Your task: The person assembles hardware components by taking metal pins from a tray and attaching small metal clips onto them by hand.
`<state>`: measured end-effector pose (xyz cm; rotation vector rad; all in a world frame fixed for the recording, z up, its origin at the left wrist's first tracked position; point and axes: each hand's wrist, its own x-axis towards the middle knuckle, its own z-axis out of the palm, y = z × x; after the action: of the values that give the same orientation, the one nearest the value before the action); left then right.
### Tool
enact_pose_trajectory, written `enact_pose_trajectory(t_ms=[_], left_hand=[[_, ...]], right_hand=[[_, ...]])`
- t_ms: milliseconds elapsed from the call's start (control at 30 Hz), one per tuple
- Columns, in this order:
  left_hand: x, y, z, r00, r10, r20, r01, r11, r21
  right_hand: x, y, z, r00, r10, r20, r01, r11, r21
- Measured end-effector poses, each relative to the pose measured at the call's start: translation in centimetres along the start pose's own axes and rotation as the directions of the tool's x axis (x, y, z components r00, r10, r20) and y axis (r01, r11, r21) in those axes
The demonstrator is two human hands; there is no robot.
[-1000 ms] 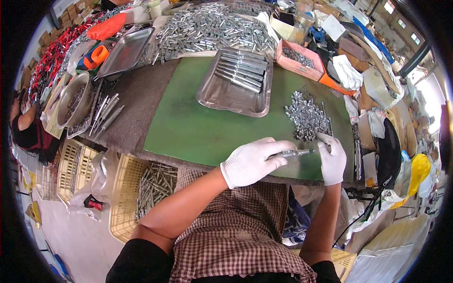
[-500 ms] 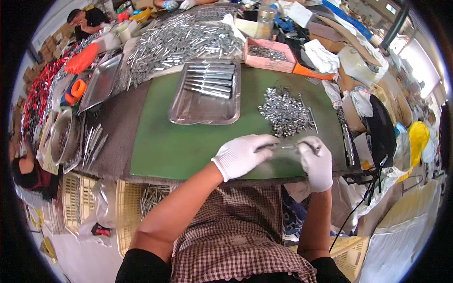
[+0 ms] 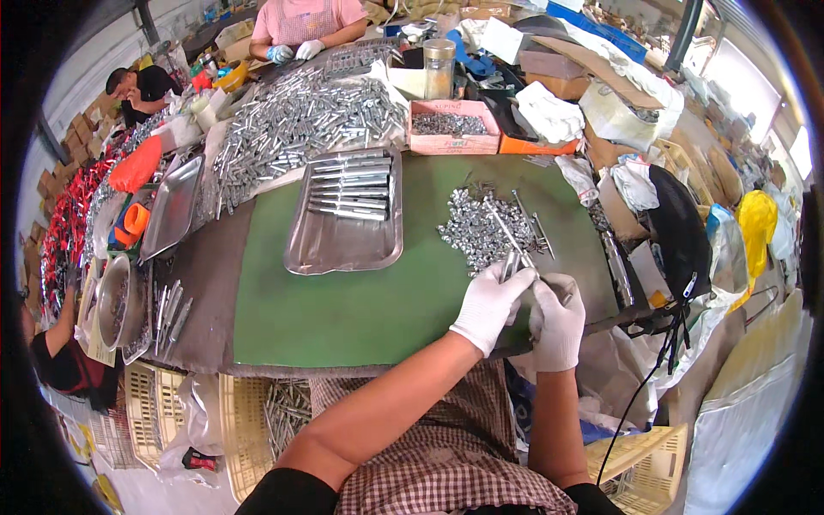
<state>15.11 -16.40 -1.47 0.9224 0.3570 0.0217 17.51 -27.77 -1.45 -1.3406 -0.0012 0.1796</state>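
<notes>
Just in front of the pile of small shiny metal parts (image 3: 470,230), my two white-gloved hands come together. My left hand (image 3: 489,307) closes its fingers on a short metal tube (image 3: 510,266). My right hand (image 3: 558,319) is pinched around the lower end of a slim metal rod (image 3: 505,225), which slants up and left over the pile. Whether tube and rod touch is hidden by the fingers. Farther left lies a steel tray (image 3: 339,251) with several assembled metal rods (image 3: 350,196) side by side in its far part.
A green mat (image 3: 343,318) covers my work area. Beyond it are a large heap of metal tubes (image 3: 300,120) and a pink box (image 3: 455,144) of small parts. Loose rods (image 3: 534,225) lie right of the pile. A co-worker in pink (image 3: 309,26) sits across.
Both hands have moved closer together; the tube and rod now point away from me rather than lying sideways between them. The view has shifted, showing more of the co-worker opposite.
</notes>
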Motion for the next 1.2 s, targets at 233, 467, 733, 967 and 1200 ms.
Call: enact_pose_trajectory(t_ms=[233,467,733,967,1200], left_hand=[[0.6,0.2,-0.9,0.998,-0.031,0.047,0.03,1.0,0.007],[0.9,0.2,-1.7,0.994,-0.032,0.105,0.028,0.999,0.04],[0.9,0.1,-1.3,0.996,-0.019,0.09,0.009,0.993,0.114],[1.0,0.0,-1.8,0.995,-0.034,0.096,0.025,0.995,0.096],[1.1,0.2,-1.4,0.995,-0.053,0.086,0.042,0.991,0.126]], right_hand=[[7.7,-1.1,-3.0,0.865,-0.435,0.25,0.47,0.53,-0.706],[14.2,-2.4,-0.9,0.927,-0.168,0.335,0.325,-0.085,-0.942],[15.1,-3.2,-0.3,0.951,-0.069,0.301,0.286,-0.175,-0.942],[9.3,-3.4,-2.7,0.935,-0.218,0.279,0.3,0.906,-0.297],[5.6,-2.4,-1.2,0.89,-0.335,0.309,0.4,0.899,-0.177]])
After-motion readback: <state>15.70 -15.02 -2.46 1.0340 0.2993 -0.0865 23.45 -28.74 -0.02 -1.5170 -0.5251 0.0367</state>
